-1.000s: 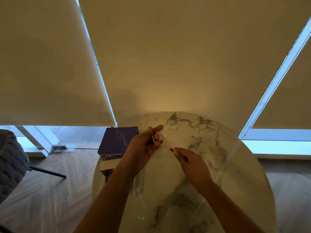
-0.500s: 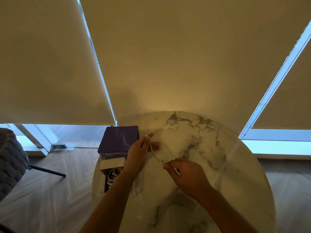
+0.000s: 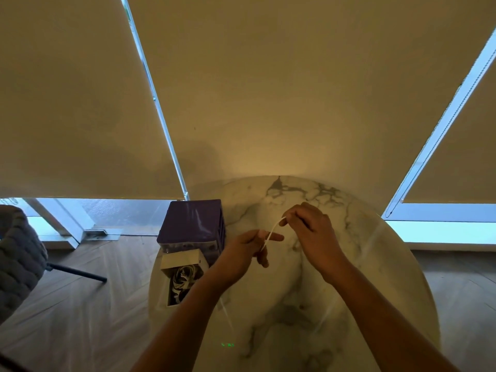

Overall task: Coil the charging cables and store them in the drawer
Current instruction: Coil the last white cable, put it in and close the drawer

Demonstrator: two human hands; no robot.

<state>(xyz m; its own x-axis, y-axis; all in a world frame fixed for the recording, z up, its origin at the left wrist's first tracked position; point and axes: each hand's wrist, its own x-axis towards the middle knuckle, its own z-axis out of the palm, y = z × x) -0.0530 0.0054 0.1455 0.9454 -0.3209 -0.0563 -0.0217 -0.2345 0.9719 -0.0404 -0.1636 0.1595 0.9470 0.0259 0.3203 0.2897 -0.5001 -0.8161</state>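
Observation:
A thin white charging cable (image 3: 271, 232) runs between my two hands above the round marble table (image 3: 375, 277). My left hand (image 3: 245, 251) holds its lower part, with the strand crossing the extended fingers. My right hand (image 3: 308, 229) pinches the upper end just above and to the right. A purple drawer unit (image 3: 193, 224) stands at the table's left edge. Its white drawer (image 3: 185, 275) is pulled out towards me and holds coiled white cables.
Beige roller blinds (image 3: 268, 89) hang close behind the table. A grey padded chair (image 3: 18, 259) stands on the wood floor at the far left. A small green light spot (image 3: 227, 345) shows on the near part of the table.
My right hand has risen up and to the right, from below the left hand to above it, drawing the cable across my left fingers. My left hand dropped slightly.

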